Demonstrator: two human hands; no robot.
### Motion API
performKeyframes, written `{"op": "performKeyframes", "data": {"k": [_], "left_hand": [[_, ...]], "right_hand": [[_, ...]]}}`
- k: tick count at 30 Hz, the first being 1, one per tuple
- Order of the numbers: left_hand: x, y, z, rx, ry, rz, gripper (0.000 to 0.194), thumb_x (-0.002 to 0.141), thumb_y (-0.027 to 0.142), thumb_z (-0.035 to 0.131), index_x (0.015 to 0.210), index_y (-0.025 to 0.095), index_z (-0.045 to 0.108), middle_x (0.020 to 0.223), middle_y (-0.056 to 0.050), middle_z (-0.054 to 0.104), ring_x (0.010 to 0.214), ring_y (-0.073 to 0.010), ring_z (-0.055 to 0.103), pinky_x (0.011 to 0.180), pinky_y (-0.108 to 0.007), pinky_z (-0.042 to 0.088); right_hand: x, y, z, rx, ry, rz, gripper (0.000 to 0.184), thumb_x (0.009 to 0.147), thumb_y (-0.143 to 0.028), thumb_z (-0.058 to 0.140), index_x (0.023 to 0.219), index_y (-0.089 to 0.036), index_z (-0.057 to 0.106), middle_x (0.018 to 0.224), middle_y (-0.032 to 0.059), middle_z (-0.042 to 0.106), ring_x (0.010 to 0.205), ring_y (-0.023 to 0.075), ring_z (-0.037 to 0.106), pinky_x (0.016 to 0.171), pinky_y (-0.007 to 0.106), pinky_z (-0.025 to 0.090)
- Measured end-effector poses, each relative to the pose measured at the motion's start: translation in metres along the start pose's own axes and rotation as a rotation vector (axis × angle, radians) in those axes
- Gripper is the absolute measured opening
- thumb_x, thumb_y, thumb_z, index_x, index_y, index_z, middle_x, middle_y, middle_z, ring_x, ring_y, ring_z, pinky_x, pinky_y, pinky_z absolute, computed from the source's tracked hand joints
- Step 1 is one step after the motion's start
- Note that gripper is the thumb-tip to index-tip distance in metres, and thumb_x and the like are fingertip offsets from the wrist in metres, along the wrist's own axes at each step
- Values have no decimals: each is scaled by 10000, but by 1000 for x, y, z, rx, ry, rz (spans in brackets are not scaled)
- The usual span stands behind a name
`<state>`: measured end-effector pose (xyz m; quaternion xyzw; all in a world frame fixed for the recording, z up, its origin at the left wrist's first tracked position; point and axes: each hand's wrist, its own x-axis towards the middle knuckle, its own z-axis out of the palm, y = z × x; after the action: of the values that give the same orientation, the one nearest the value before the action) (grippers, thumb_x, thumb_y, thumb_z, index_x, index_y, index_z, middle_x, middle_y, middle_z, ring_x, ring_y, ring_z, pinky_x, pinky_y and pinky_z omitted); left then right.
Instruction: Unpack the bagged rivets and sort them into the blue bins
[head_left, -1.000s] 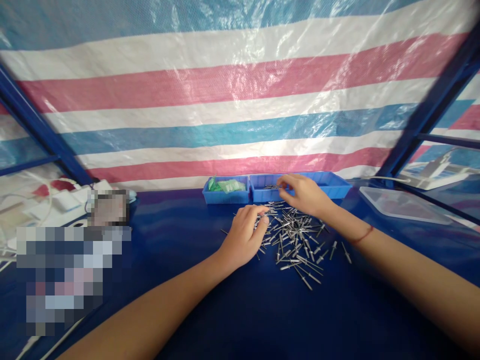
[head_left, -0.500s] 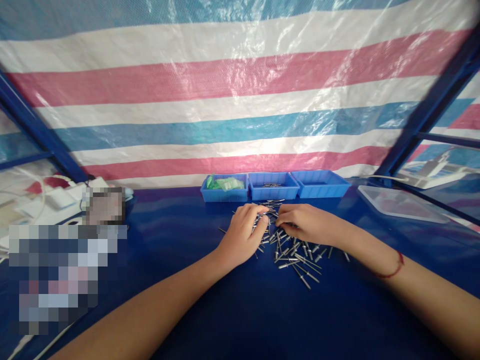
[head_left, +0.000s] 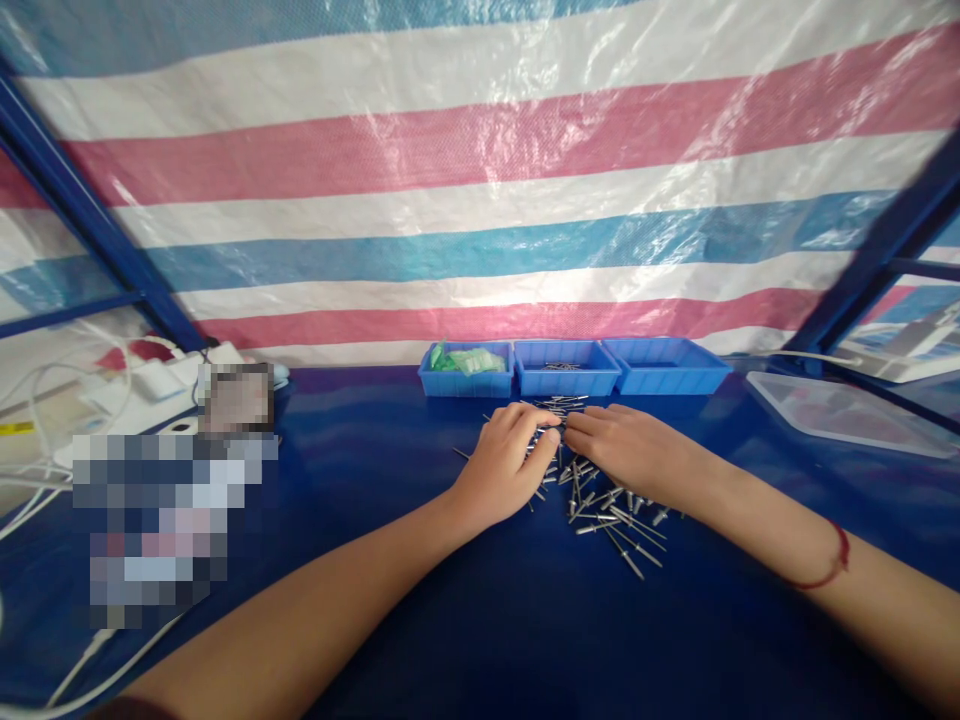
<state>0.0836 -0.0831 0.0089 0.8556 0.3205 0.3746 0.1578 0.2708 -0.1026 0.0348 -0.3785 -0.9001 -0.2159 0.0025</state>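
Note:
A loose pile of silver blind rivets (head_left: 626, 520) lies on the blue tabletop, around and under both hands. My left hand (head_left: 506, 460) is curled at the pile's left side, thumb and index finger nearly together, with rivets showing in the gap between them. Close by, almost at the left fingertips, my right hand (head_left: 630, 445) reaches in over the pile with bent fingers drawn together. Whatever its fingertips grip is hidden from view. Behind the hands, a blue bin (head_left: 566, 378) contains some rivets.
Beside it stand a bin with green plastic packaging (head_left: 472, 362) and another blue bin (head_left: 667, 370). A translucent lid (head_left: 847, 412) lies at the right. Power strips and white cables (head_left: 150, 390) crowd the left, near a blurred-out area. A striped tarp (head_left: 480, 220) hangs behind.
The view has shifted slightly, so the scene sits further right. My right hand has flattened, its fingers now closer to my left fingertips, covering more of the pile. My left hand barely changes.

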Motion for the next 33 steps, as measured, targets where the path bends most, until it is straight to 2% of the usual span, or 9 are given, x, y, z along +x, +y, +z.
{"op": "performKeyframes", "data": {"k": [5,9,13,19,24,28,33], "left_hand": [[0,0,1,6,-3,5,171,922,226,440,1044,201,557,1046,-55,602,1022,-202,535,921,-366,414],[-1,-1,1,3,-1,16,172,919,227,445,1057,201,544,1061,-58,610,1027,-206,536,915,-365,414],[-2,-3,1,2,12,24,149,901,237,491,1028,207,562,1034,-50,623,1008,-203,549,893,-351,422],[1,-4,1,1,31,49,74,871,248,566,895,199,614,891,-14,664,869,-176,591,787,-309,428],[1,-1,-1,-19,27,101,72,863,243,572,833,198,620,800,0,668,790,-155,601,731,-282,424],[0,1,-3,-52,80,117,74,876,232,547,867,192,609,834,-16,660,804,-156,601,740,-282,432],[-1,2,-5,-152,137,132,83,885,214,519,881,185,597,844,-31,634,826,-156,603,761,-282,464]], "right_hand": [[-1,-1,6,53,64,6,220,775,-10,491,922,-140,591,909,109,630,855,239,565,733,357,416],[0,-1,6,398,145,108,146,856,-73,411,875,-175,513,881,85,580,822,211,518,724,351,410],[2,-6,0,753,280,214,110,925,-193,357,848,-211,434,917,73,533,864,199,503,781,358,421],[2,-22,-9,968,338,343,161,947,-262,331,813,-219,408,815,29,475,741,165,473,703,315,421],[1,-31,-11,1069,343,419,170,943,-314,367,826,-216,442,791,13,473,726,155,466,688,297,401],[1,-33,-11,1309,366,558,198,909,-406,449,875,-214,485,754,-3,485,681,141,463,619,271,390],[2,-31,-11,1560,184,600,368,891,-504,439,742,-184,543,631,-11,481,560,111,407,535,260,332]]}}
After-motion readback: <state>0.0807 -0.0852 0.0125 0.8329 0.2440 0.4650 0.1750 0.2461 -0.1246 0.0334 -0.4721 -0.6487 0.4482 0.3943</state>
